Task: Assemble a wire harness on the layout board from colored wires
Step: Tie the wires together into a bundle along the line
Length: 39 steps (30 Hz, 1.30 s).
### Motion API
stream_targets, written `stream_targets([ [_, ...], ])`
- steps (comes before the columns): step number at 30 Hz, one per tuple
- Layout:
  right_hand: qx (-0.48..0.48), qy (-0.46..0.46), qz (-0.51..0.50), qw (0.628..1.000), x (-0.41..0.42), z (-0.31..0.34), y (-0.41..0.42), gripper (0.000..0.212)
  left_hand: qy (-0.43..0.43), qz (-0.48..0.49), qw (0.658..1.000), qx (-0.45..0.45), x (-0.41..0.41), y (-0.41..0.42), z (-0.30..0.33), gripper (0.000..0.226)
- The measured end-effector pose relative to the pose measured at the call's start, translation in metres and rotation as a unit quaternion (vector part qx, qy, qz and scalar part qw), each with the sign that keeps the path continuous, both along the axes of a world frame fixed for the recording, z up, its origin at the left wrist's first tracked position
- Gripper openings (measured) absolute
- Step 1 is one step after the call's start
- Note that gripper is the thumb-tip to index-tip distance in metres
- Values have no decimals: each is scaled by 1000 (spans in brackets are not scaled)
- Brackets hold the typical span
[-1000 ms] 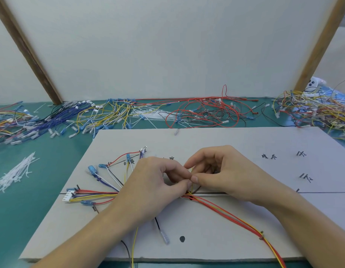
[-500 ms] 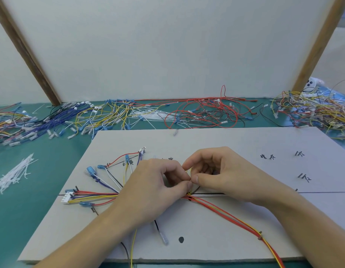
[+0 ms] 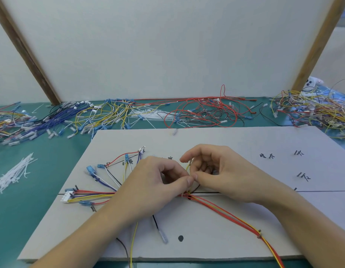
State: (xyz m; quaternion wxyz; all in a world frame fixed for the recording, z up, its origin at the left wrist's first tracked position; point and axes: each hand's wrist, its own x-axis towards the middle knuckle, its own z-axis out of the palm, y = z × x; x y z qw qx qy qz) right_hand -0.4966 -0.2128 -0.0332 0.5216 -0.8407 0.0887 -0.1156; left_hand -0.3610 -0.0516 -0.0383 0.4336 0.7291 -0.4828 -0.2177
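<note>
Fingers of both the left hand [image 3: 154, 188] and right hand [image 3: 222, 175] curl tightly, thumbs meeting, pinching a bundle of red and yellow wires [image 3: 226, 213] at the middle of the flat grey layout board [image 3: 235, 140], on a green table [image 3: 42, 171].

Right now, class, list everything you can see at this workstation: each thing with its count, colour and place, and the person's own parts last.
layout board: one, grey, centre of the table, with black marks and a black line.
wire harness: one, red, yellow, blue, white and black wires, fanned over the board's left half, some running off its near right edge.
white connector: one, at the harness's left end.
loose wires: many, red, yellow, blue and black, heaped along the table's far edge.
cable ties: one white pile, left on the table.
table: one, teal.
backboard: one, white, with two brown wooden struts.
hands: two; left hand and right hand meet thumb to thumb, pinching the harness mid-board.
</note>
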Motion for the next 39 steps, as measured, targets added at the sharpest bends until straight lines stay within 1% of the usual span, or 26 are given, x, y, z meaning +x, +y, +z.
stream_targets([
  [4,-57,-30,-14,998,1,-2,1,37,29,-12,999,9,3,1,4,7],
  [8,-71,-34,-13,997,0,-2,1,37,46,-42,997,40,9,4,8,6],
  [11,-68,-37,-10,997,1,-2,1,36,68,-79,993,62,17,7,10,15],
  [14,-45,-37,-6,998,0,-2,1,35,67,-108,989,80,19,8,13,23],
  [18,-26,-41,-4,999,0,-1,1,35,16,-75,994,73,13,6,11,27],
  [22,-16,-44,-3,999,0,-2,1,34,12,-61,996,66,10,6,10,27],
  [26,-29,-52,-7,998,1,-3,2,35,1,-52,996,66,9,5,9,25],
  [28,-44,-56,-11,997,1,-3,2,36,5,-52,997,64,10,6,10,20],
  [32,-48,-61,-10,997,0,-1,4,34,35,-48,997,38,9,5,8,3],
  [34,-52,-66,-14,996,0,-1,5,34,39,-31,998,25,6,4,6,4],
  [39,-61,-74,-11,995,1,-1,6,31,39,-25,999,15,2,2,5,12],
])
